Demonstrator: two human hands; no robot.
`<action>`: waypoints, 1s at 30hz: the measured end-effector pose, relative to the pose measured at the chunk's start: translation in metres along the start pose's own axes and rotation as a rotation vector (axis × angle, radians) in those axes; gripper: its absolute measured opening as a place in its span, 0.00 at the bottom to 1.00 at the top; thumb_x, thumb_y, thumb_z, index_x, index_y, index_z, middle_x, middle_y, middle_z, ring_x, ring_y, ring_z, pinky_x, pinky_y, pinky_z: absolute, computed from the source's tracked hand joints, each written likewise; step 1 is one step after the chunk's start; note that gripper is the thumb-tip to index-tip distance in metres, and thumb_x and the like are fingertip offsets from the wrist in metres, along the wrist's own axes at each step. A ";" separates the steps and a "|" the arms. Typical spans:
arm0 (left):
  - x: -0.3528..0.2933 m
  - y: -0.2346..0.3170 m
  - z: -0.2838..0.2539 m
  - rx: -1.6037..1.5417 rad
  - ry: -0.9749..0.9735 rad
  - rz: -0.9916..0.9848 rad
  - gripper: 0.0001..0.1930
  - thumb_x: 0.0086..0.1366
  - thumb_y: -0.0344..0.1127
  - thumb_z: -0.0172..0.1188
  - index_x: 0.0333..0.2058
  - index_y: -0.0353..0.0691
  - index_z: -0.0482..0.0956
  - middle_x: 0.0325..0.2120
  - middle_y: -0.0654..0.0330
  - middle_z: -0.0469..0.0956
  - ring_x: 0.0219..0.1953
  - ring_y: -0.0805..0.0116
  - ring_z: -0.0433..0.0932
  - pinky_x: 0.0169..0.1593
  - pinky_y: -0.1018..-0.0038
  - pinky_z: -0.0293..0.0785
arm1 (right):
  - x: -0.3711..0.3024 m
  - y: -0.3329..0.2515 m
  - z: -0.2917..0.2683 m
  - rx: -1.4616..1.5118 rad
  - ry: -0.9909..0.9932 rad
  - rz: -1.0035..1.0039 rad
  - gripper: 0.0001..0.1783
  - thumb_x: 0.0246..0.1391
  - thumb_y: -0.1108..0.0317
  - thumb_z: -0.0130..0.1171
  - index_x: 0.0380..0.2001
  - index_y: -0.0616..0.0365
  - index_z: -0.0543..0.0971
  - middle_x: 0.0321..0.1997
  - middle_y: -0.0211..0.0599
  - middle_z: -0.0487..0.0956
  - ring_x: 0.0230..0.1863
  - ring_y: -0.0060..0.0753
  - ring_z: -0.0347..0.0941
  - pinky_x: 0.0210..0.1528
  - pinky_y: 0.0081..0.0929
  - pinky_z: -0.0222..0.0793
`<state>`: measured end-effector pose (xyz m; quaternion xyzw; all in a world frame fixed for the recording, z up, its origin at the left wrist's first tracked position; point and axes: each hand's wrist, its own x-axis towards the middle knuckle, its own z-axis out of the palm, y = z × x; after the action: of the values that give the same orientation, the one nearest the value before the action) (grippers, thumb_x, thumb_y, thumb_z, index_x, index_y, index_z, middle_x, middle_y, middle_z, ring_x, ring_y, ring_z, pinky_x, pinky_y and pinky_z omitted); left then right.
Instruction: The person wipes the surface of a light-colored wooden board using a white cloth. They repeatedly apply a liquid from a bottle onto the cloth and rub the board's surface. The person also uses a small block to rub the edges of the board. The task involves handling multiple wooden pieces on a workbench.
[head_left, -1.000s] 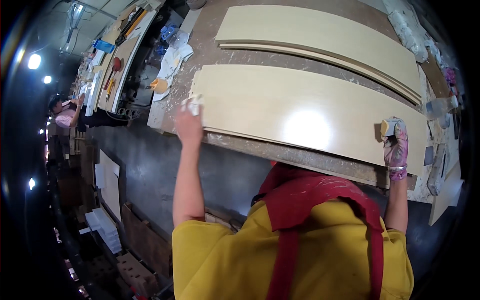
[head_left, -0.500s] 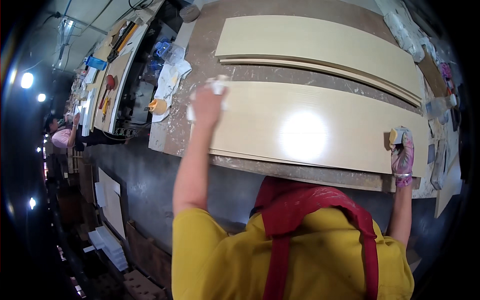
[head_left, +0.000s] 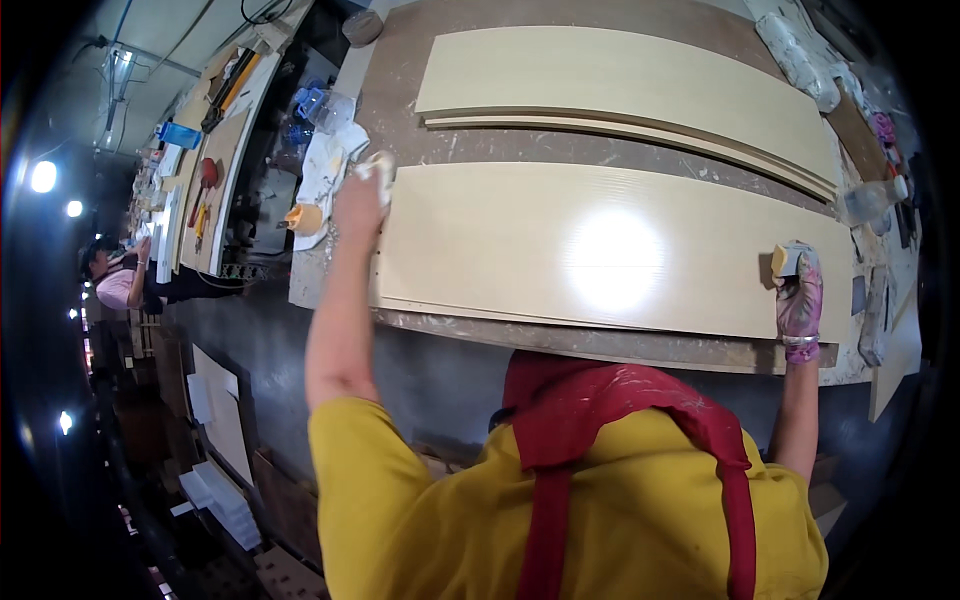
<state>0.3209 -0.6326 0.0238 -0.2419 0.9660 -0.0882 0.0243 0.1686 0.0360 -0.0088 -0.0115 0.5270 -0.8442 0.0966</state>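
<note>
A long pale wood-grain board (head_left: 500, 255) lies on the brown worktable in front of me, with a thin edge of another under it. My left hand (head_left: 357, 210), bare, is closed around a white cloth (head_left: 379, 168) at the board's left end. In a stained pink-and-white glove, my right hand (head_left: 800, 300) grips a small yellow and grey-white block (head_left: 784, 262) over the board's right end. Its exact kind I cannot make out. Beyond this board lies a stack of similar pale boards (head_left: 610, 85).
Left of the boards are an orange container (head_left: 303, 219), a white rag (head_left: 328, 172) and a clear bottle with a blue top (head_left: 325, 108). Another clear bottle (head_left: 870, 201) lies at the right. A person (head_left: 118, 283) stands by the far-left bench (head_left: 222, 150).
My left hand has moved left with the cloth, from over the board to its left end. The right hand keeps its place on the board, with the block turned slightly.
</note>
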 end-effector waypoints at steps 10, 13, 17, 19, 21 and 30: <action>-0.160 0.175 -0.037 -0.341 0.285 0.254 0.22 0.58 0.43 0.61 0.51 0.45 0.75 0.55 0.55 0.70 0.55 0.52 0.70 0.51 0.52 0.66 | -0.005 -0.004 0.000 0.067 0.004 0.020 0.17 0.62 0.66 0.53 0.53 0.57 0.71 0.48 0.33 0.77 0.45 0.25 0.75 0.34 0.21 0.74; -0.186 0.268 -0.052 -0.487 0.261 0.551 0.21 0.57 0.43 0.62 0.50 0.47 0.77 0.50 0.56 0.74 0.54 0.54 0.71 0.50 0.53 0.68 | -0.001 -0.005 0.005 0.083 -0.051 0.044 0.18 0.62 0.67 0.53 0.54 0.58 0.71 0.48 0.34 0.77 0.44 0.25 0.75 0.34 0.21 0.74; -0.159 0.250 -0.072 -0.747 0.229 0.592 0.21 0.62 0.48 0.56 0.49 0.41 0.77 0.43 0.50 0.78 0.48 0.51 0.75 0.51 0.55 0.70 | -0.003 -0.010 -0.006 0.080 -0.086 0.050 0.18 0.63 0.65 0.51 0.53 0.59 0.71 0.48 0.35 0.77 0.44 0.27 0.76 0.35 0.22 0.75; -0.126 0.190 -0.070 -1.019 0.128 0.082 0.15 0.65 0.42 0.54 0.43 0.36 0.76 0.34 0.50 0.77 0.33 0.58 0.78 0.35 0.66 0.74 | -0.006 -0.021 -0.023 0.107 -0.065 0.011 0.18 0.63 0.64 0.50 0.53 0.59 0.71 0.48 0.36 0.77 0.45 0.28 0.76 0.36 0.23 0.76; -0.092 0.139 -0.077 -0.889 0.222 -0.132 0.18 0.69 0.44 0.50 0.46 0.35 0.75 0.33 0.48 0.77 0.34 0.58 0.78 0.34 0.61 0.71 | -0.013 -0.039 -0.053 0.160 -0.023 -0.054 0.18 0.63 0.63 0.50 0.53 0.60 0.71 0.49 0.37 0.77 0.46 0.30 0.77 0.38 0.25 0.77; -0.073 0.403 -0.072 -0.372 0.184 0.383 0.24 0.62 0.52 0.54 0.53 0.49 0.75 0.52 0.52 0.73 0.54 0.54 0.71 0.49 0.51 0.70 | -0.005 -0.051 -0.092 0.323 -0.148 0.054 0.18 0.62 0.60 0.51 0.51 0.58 0.72 0.43 0.35 0.78 0.42 0.34 0.76 0.45 0.32 0.73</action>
<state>0.1923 -0.2373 0.0211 -0.0462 0.9918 0.0751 -0.0923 0.1543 0.1404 -0.0033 -0.0441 0.3760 -0.9119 0.1583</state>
